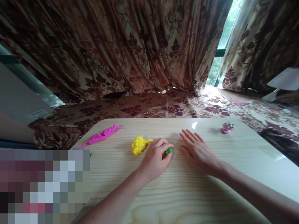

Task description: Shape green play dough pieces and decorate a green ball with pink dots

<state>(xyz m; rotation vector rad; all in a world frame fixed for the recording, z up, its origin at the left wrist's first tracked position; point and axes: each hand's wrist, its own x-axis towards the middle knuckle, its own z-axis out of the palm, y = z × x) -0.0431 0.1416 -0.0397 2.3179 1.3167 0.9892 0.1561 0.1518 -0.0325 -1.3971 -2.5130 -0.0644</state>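
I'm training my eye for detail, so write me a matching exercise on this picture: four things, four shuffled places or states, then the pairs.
1. Green piece
2. Yellow lump
3. Right hand
4. Magenta piece

A. Palm down, fingers extended
B. Near the table's left edge
C. Between the left hand's thumb and fingers
D. Just left of the left hand

Pairs: 1-C; 2-D; 3-A; 4-B

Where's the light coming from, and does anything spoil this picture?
Head view: daylight enters by the window between the curtains, washing out the cloth just below; head view: glare whitens patches of the table; head view: a soft shadow lies near the right forearm; head view: coarse pixel blocks hide the lower left, and the green lump shows little detail.
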